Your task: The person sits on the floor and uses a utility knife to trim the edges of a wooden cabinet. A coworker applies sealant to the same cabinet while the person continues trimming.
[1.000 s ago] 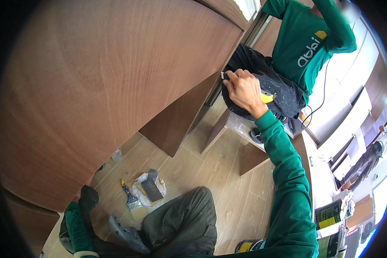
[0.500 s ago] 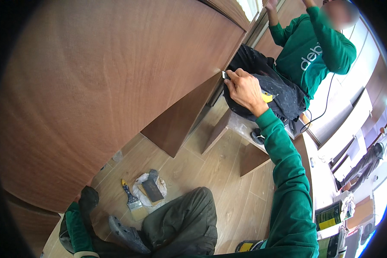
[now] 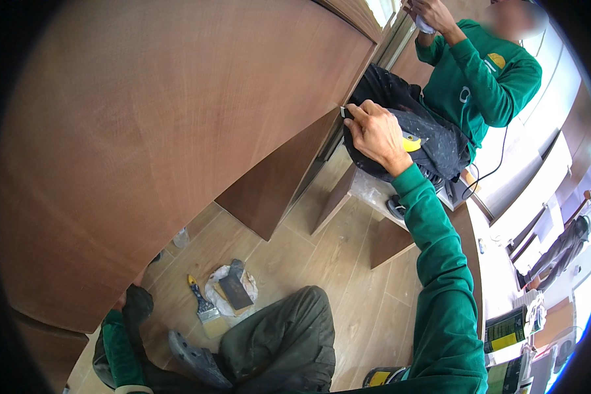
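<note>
My right hand (image 3: 375, 134) is closed, fingertips pinching a small white-and-dark piece (image 3: 343, 113) at the corner of a brown wooden panel (image 3: 164, 131). Just beyond it are the dark trousers of a co-worker, with a yellow object (image 3: 410, 144) lying against them. My left hand (image 3: 121, 301) is mostly hidden at the panel's lower edge, above my green sleeve; its fingers cannot be made out. On the floor below lie a paintbrush (image 3: 206, 306) and a dark block (image 3: 233, 290) on a white crumpled wrapper.
A co-worker (image 3: 473, 79) sits facing me, hands raised around a white object. A low wooden stool or step (image 3: 368, 190), a cable (image 3: 502, 148), several paint cans (image 3: 505, 331) on a pale surface (image 3: 496, 269), and another person's legs (image 3: 558, 246) are at the right.
The co-worker's hands have come down together around a white object, and the head is more in view. My right hand has shifted only slightly, still at the panel corner.
</note>
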The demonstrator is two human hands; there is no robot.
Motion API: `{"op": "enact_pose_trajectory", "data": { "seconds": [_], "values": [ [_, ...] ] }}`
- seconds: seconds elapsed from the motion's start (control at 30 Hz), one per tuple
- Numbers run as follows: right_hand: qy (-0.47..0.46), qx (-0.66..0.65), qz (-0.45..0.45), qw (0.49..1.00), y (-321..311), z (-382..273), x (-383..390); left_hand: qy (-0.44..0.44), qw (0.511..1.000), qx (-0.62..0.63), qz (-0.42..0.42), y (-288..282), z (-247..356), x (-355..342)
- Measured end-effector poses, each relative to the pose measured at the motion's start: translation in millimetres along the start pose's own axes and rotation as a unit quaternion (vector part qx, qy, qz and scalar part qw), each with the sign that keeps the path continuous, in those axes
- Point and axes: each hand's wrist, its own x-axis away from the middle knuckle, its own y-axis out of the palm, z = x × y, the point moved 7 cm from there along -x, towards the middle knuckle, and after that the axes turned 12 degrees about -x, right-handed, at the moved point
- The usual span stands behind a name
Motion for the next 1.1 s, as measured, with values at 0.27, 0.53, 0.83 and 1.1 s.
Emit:
{"op": "enact_pose_trajectory", "data": {
  "seconds": [0.27, 0.53, 0.83, 1.1],
  "values": [
    [0.006, -0.020, 0.044, 0.999, -13, 12, -6, 0.009, 0.999, -0.022, 0.026, 13, -5, -12],
    [0.009, -0.024, 0.047, 0.999, -38, 9, 2, 0.035, 0.999, 0.017, 0.026, 3, 9, 2],
    [-0.008, -0.017, -0.017, 1.000, -5, 6, 2, 0.029, 0.998, -0.006, 0.050, -28, 27, 35],
    [-0.042, -0.019, -0.019, 0.999, 1, 10, -2, 0.119, 0.987, 0.091, 0.053, 26, -9, -12]
  ]
}}
